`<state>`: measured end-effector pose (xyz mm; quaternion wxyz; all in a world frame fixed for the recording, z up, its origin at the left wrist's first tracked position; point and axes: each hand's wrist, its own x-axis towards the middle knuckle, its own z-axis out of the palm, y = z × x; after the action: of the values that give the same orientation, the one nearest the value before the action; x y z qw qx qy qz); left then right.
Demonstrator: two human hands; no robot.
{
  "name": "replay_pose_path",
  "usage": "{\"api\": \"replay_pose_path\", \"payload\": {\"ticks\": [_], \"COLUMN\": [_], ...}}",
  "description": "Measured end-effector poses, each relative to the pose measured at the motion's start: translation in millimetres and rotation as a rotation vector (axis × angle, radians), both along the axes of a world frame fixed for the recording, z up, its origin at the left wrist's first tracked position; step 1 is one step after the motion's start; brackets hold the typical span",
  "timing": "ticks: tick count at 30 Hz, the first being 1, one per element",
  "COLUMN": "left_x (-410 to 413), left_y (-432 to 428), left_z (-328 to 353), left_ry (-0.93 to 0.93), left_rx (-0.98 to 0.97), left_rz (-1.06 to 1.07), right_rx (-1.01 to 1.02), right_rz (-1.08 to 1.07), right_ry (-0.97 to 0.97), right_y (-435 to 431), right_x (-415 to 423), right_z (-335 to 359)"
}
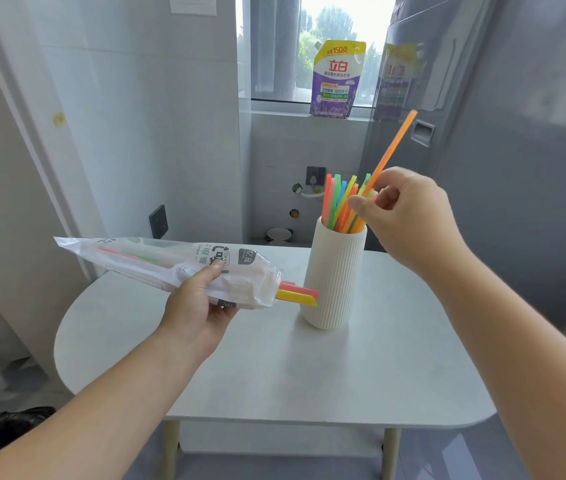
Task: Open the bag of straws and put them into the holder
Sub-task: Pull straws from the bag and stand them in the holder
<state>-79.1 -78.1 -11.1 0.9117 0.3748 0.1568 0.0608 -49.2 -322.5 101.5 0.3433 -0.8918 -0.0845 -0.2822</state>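
Straw (393, 146) pinched in right hand (409, 216)

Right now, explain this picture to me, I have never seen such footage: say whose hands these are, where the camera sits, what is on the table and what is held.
No machine here: a person works with bare hands. The one picture comes from a camera worn on their head, looking forward and down. On the white table stands a ribbed cream holder with many coloured straws in it. The left hand grips the opened bag, two straws poking from its mouth. The right hand pinches an orange straw above the holder.
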Motion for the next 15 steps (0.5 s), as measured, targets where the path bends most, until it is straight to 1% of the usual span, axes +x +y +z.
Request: {"api": "replay_pose_path", "payload": {"ticks": [4,7,11,12,13,15], "left_x": [-1,-1,-2,-3,-3,-3], "left_y": [1,0,0,1,2,4], "left_z": [1,1,4,5,7,11], "left_ry": [0.004,0.004,-0.008,-0.015,-0.022,-0.039], "left_rx": [-0.007,-0.002,0.004,0.01,0.017,0.039], "left_rz": [0.015,0.016,0.022,0.028,0.034,0.048], "right_rx": [0.152,0.189,0.252,0.263,0.273,0.337], "right_rz": [-0.011,-0.007,-0.064,-0.045,-0.004,0.085], "right_ry": [-0.074,-0.114,-0.136,-0.082,0.027,0.394], "right_y": [3,5,9,11,15,24], "right_x": [-2,-4,-12,-15,-19,-28], "right_z": [5,6,4,-2,-11,-33]}}
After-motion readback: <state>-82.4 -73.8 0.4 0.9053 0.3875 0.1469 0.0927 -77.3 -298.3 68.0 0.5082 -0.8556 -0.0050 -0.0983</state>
